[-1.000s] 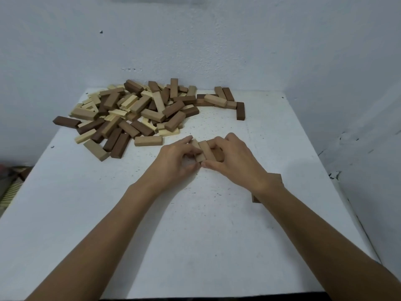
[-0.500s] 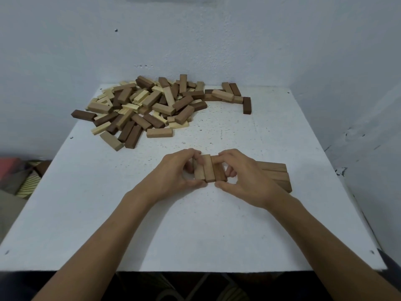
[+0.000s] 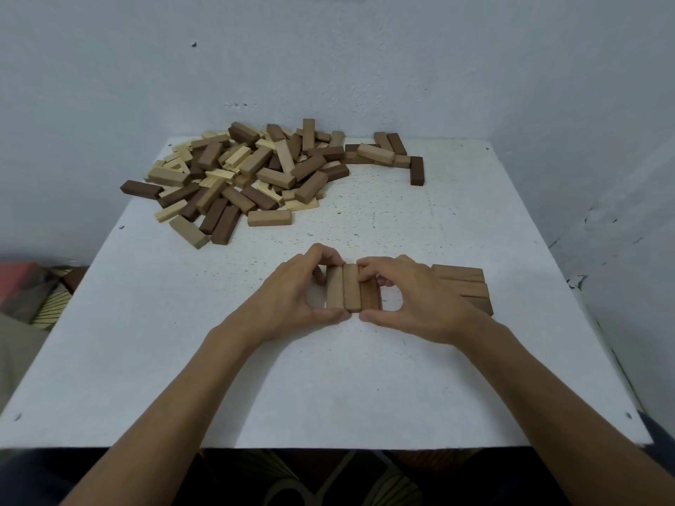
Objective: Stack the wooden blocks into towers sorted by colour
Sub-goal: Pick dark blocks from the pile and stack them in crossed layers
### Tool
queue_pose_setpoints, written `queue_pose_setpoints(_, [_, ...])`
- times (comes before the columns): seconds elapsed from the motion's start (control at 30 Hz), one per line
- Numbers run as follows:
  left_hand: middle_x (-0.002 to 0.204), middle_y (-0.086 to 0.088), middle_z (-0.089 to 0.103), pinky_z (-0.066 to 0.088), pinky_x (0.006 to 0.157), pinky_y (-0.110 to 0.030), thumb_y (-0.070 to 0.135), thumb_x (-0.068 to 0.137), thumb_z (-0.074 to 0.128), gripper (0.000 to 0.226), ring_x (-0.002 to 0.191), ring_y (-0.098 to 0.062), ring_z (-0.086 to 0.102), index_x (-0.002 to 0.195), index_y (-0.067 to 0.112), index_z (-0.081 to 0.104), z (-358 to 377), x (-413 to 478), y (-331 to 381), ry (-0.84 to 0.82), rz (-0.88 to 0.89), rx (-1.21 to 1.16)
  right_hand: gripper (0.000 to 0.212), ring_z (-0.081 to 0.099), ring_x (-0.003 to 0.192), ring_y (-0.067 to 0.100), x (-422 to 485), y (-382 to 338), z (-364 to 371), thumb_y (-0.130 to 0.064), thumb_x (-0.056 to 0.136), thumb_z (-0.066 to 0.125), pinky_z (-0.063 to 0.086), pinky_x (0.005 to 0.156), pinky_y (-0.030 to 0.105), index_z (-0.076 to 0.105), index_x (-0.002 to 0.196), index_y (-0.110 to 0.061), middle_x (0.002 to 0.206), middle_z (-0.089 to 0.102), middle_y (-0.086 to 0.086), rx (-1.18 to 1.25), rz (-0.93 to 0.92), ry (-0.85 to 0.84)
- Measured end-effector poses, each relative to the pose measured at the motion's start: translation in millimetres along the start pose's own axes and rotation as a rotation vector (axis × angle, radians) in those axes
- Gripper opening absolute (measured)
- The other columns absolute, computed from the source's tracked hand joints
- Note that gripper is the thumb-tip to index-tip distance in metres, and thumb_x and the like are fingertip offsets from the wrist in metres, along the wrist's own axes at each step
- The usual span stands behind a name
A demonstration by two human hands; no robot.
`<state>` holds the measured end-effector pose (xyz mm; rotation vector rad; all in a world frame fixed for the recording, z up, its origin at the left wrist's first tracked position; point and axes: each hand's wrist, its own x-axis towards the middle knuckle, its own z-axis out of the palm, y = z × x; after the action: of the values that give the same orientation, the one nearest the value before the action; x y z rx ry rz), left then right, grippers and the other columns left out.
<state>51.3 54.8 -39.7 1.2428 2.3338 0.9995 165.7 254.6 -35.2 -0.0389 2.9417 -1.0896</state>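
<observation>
Three mid-brown wooden blocks (image 3: pixel 352 291) lie side by side in a tight row on the white table (image 3: pixel 328 378), long sides touching. My left hand (image 3: pixel 292 297) grips the row from the left, fingers on its far end and thumb at its near end. My right hand (image 3: pixel 409 297) grips it from the right in the same way. A flat set of mid-brown blocks (image 3: pixel 462 284) lies just right of my right hand, partly hidden by it. A loose pile of pale, mid-brown and dark blocks (image 3: pixel 255 169) covers the far left of the table.
A lone dark block (image 3: pixel 416 170) lies at the pile's right end. Grey walls (image 3: pixel 584 140) close in behind and to the right of the table. Left of the table, lower down, there is patterned fabric (image 3: pixel 33 301).
Both hands brought the three blocks toward me from near the pile and squared them into a neat row. The flat set at the right came into full sight as the view shifted.
</observation>
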Motion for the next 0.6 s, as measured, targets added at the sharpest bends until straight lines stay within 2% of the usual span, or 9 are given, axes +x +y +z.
queue_pose_setpoints(0.1, [0.118, 0.018, 0.055, 0.048, 0.084, -0.033, 0.042, 0.067, 0.084, 0.065, 0.099, -0.008, 0.054, 0.118, 0.032, 0.046, 0, 0, 0, 0.003, 0.011, -0.001, 0.046, 0.048, 0.108, 0.004, 1, 1, -1, -0.039, 0.081, 0.077, 0.045, 0.092, 0.022, 0.058, 0.122, -0.027, 0.131, 0.055, -0.017, -0.003, -0.007, -0.009])
queue_pose_setpoints(0.2, [0.116, 0.017, 0.056, 0.047, 0.084, -0.033, 0.039, 0.066, 0.086, 0.065, 0.101, -0.010, 0.054, 0.117, 0.031, 0.047, 0, 0, -1, 0.014, 0.009, -0.015, 0.049, 0.046, 0.102, -0.004, 4, 0, -3, -0.042, 0.080, 0.077, 0.038, 0.081, 0.012, 0.054, 0.122, -0.029, 0.115, 0.055, -0.020, -0.021, 0.010, -0.023])
queue_pose_setpoints(0.3, [0.116, 0.017, 0.056, 0.048, 0.085, -0.036, 0.044, 0.063, 0.084, 0.067, 0.104, -0.011, 0.053, 0.117, 0.031, 0.047, 0, 2, -2, 0.015, 0.008, -0.030, 0.052, 0.044, 0.099, -0.002, 7, -1, -5, -0.045, 0.079, 0.077, 0.036, 0.077, 0.013, 0.051, 0.122, -0.030, 0.110, 0.053, -0.018, -0.049, 0.016, -0.028])
queue_pose_setpoints(0.43, [0.118, 0.020, 0.054, 0.046, 0.089, -0.040, 0.052, 0.059, 0.082, 0.069, 0.107, -0.011, 0.051, 0.116, 0.035, 0.046, -1, 4, 1, 0.029, 0.018, -0.011, 0.057, 0.041, 0.103, 0.007, 4, -5, -11, -0.047, 0.077, 0.078, 0.043, 0.080, 0.027, 0.046, 0.123, -0.033, 0.113, 0.047, -0.015, -0.084, 0.027, -0.024])
queue_pose_setpoints(0.5, [0.118, 0.020, 0.055, 0.044, 0.091, -0.041, 0.053, 0.059, 0.082, 0.070, 0.109, -0.012, 0.051, 0.116, 0.037, 0.045, -3, 8, 9, 0.035, 0.035, -0.016, 0.061, 0.040, 0.104, 0.007, 0, -5, -19, -0.048, 0.074, 0.079, 0.044, 0.080, 0.029, 0.044, 0.123, -0.038, 0.117, 0.046, -0.011, -0.085, 0.046, 0.005])
queue_pose_setpoints(0.6, [0.119, 0.021, 0.055, 0.044, 0.092, -0.042, 0.056, 0.060, 0.078, 0.070, 0.111, -0.012, 0.051, 0.117, 0.037, 0.042, -1, 21, 27, 0.018, 0.077, -0.014, 0.064, 0.039, 0.105, 0.006, -12, -2, -39, -0.047, 0.073, 0.080, 0.043, 0.081, 0.027, 0.042, 0.124, -0.038, 0.113, 0.042, -0.020, -0.108, 0.062, 0.044])
